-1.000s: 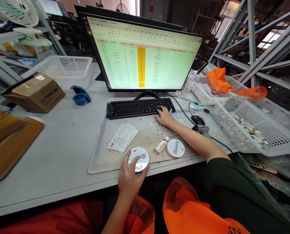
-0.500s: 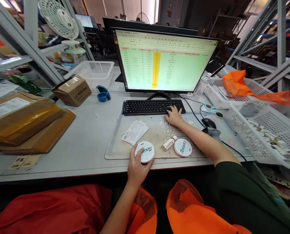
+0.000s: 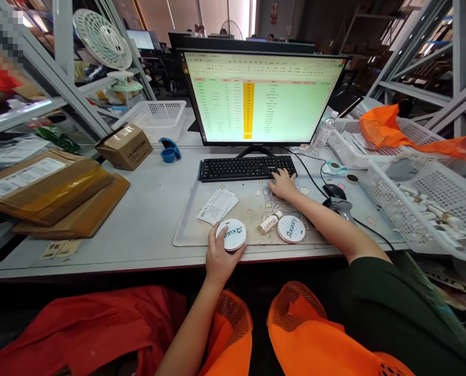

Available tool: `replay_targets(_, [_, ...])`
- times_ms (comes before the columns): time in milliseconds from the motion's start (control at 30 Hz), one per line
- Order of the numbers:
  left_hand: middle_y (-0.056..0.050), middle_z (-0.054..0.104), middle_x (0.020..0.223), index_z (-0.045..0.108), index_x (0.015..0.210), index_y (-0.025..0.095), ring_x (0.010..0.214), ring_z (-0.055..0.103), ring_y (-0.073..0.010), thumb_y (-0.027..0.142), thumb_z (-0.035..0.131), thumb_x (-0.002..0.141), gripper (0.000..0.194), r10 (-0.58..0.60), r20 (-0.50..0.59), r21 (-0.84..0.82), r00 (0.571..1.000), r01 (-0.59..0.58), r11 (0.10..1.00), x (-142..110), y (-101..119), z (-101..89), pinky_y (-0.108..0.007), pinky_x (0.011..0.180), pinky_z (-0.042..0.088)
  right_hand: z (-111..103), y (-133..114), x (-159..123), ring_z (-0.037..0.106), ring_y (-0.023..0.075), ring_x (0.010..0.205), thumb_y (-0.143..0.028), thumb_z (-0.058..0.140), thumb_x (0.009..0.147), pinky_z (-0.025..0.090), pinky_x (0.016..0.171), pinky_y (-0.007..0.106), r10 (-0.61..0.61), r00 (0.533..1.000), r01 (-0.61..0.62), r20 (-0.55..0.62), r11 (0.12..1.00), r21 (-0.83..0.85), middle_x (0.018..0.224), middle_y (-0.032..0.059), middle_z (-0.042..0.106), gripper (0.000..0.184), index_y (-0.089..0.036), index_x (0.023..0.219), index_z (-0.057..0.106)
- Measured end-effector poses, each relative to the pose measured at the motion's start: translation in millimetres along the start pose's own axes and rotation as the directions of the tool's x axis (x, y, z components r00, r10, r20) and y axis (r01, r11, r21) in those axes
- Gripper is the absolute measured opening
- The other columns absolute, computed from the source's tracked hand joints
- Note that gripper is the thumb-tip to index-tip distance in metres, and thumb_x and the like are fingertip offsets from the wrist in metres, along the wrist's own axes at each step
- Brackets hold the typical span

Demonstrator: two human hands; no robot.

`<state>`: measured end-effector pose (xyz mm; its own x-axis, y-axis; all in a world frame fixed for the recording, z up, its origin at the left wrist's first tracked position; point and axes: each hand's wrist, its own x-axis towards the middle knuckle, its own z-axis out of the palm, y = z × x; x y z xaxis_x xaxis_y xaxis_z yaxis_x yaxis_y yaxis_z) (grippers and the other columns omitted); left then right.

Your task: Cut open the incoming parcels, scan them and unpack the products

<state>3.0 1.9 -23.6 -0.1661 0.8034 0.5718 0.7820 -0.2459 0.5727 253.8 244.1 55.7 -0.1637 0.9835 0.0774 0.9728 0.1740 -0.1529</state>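
My left hand [image 3: 222, 257] is closed around the side of a round white jar [image 3: 235, 234] with "beauty" lettering on its lid, at the mat's front edge. My right hand [image 3: 283, 185] rests with fingers spread on the right end of a black keyboard [image 3: 233, 169], holding nothing. Between my arms, a small bottle [image 3: 270, 222] with a white cap and gold base lies on its side. Right beside it is a second round white jar [image 3: 291, 228]. White printed slips [image 3: 218, 205] overlap on the mat behind the jar in my left hand.
A monitor [image 3: 252, 104] showing a spreadsheet stands behind the keyboard. Left are cardboard parcels [image 3: 56, 193] and a small brown box [image 3: 125, 147]. A black mouse [image 3: 334, 191] and white baskets [image 3: 432, 209] are on the right. Metal shelf frames rise at both sides.
The camera view has shifted slightly, so the desk things appear a little displaced. Both hands keep their places, the left on the jar and the right on the keyboard.
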Motion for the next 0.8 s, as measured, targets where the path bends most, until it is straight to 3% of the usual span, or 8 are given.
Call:
replay_targets(100, [-0.021,0.049,0.160,0.058,0.139,0.020,0.135,0.063,-0.0382,0.045,0.087,0.083,0.068,-0.045,0.044,-0.009,0.998,0.045,0.999,1,0,-0.7,-0.045,0.096,0.063,-22,8,-34,0.044,0.0402,0.150,-0.045,0.046,0.107,0.028,0.125,0.069,-0.048,0.997,0.047,0.065,0.999,0.026,0.159,0.0172,0.054,0.053,-0.018,0.149,0.062])
replay_targets(200, [-0.020,0.049,0.160,0.057,0.141,0.021,0.137,0.061,-0.0374,0.044,0.088,0.082,0.071,-0.060,0.071,-0.023,0.996,0.062,0.998,2,-1,-1.2,-0.045,0.101,0.061,-40,21,-92,0.057,0.0354,0.139,-0.051,0.052,0.104,0.041,0.121,0.050,-0.127,0.982,0.119,0.136,0.991,0.066,0.151,0.0109,0.064,0.055,-0.023,0.150,0.063])
replay_targets(267, [-0.020,0.050,0.158,0.056,0.143,0.020,0.139,0.060,-0.0367,0.045,0.088,0.083,0.072,-0.048,0.073,-0.038,0.996,0.051,0.998,3,-1,-0.9,-0.046,0.107,0.058,-41,27,-136,0.054,0.0352,0.144,-0.057,0.060,0.098,0.042,0.122,0.046,-0.174,0.970,0.163,0.172,0.984,0.078,0.158,0.0106,0.057,0.067,-0.024,0.156,0.057])
replay_targets(367, [-0.021,0.051,0.156,0.055,0.143,0.019,0.140,0.059,-0.0357,0.045,0.088,0.082,0.074,-0.025,0.078,-0.055,0.997,0.029,0.998,4,-2,1.3,-0.046,0.111,0.056,-27,29,-187,0.046,0.0403,0.150,-0.061,0.074,0.087,0.040,0.124,0.052,-0.162,0.964,0.151,0.210,0.986,0.068,0.169,0.0151,0.041,0.089,-0.023,0.163,0.047])
replay_targets(500, [-0.022,0.054,0.151,0.054,0.146,0.018,0.138,0.060,-0.0362,0.045,0.090,0.080,0.079,-0.012,0.066,-0.076,0.998,0.017,0.997,5,-7,4.9,-0.048,0.114,0.053,0,31,-208,0.046,0.0430,0.149,-0.043,0.075,0.086,0.042,0.123,0.056,-0.142,0.987,0.131,0.071,0.980,0.148,0.164,0.0226,0.043,0.075,-0.014,0.153,0.058])
replay_targets(633, [-0.022,0.057,0.148,0.047,0.153,0.017,0.140,0.059,-0.0366,0.043,0.092,0.078,0.091,0.011,0.088,-0.120,0.996,0.000,0.993,3,-6,-3.3,-0.051,0.118,0.050,4,33,-216,0.051,0.0392,0.145,-0.042,0.078,0.083,0.040,0.125,0.057,-0.052,0.989,0.108,-0.138,0.895,0.433,0.155,0.0211,0.052,0.068,-0.016,0.144,0.065])
replay_targets(700, [-0.022,0.057,0.149,0.040,0.158,0.018,0.141,0.058,-0.0371,0.043,0.093,0.077,0.100,0.054,0.161,-0.156,0.985,-0.029,0.987,1,4,-11.7,-0.052,0.117,0.051,-5,25,-231,0.051,0.0375,0.146,-0.049,0.080,0.084,0.040,0.125,0.057,-0.055,0.974,0.171,-0.219,0.812,0.558,0.155,0.0189,0.051,0.070,-0.019,0.145,0.065])
replay_targets(800, [-0.021,0.056,0.151,0.024,0.166,0.023,0.139,0.060,-0.0361,0.042,0.090,0.081,0.109,0.198,0.275,-0.260,0.941,-0.126,0.957,-6,31,-20.0,-0.052,0.113,0.054,-17,3,-260,0.045,0.0364,0.151,-0.058,0.084,0.083,0.038,0.126,0.056,-0.216,0.932,0.356,-0.292,0.700,0.619,0.161,0.0168,0.045,0.076,-0.025,0.148,0.063])
